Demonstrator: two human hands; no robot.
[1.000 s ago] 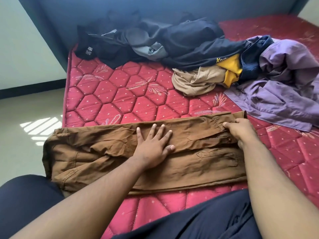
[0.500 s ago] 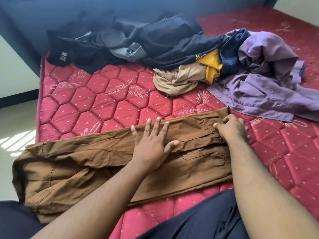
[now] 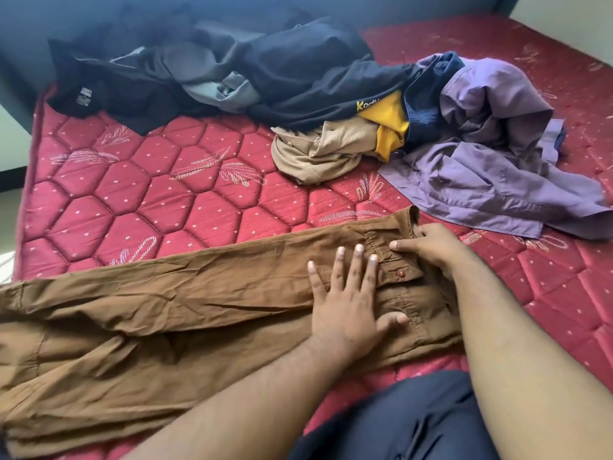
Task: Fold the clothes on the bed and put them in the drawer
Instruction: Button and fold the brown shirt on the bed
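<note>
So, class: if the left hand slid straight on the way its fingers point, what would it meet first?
The left hand lies flat on the brown trousers, fingers pointing up the bed. It would probably cross bare red mattress, then reach the beige garment; depth is uncertain.

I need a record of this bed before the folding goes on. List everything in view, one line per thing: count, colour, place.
trousers: one, brown, laid flat across the near mattress, legs reaching left past its edge
purple shirt: one, purple, crumpled at far right
tan garment: one, tan, bunched mid-bed beside the purple shirt
yellow garment: one, yellow, tucked between the tan garment and the dark clothes
dark clothes: a heap, black, navy and grey, count unclear, along the far edge
mattress: one, red quilted, under everything
floor: pale, strip at left
left hand: one, flat on the trousers, fingers spread
right hand: one, fingers on the trousers' waistband
lap: dark blue, bottom edge
</note>
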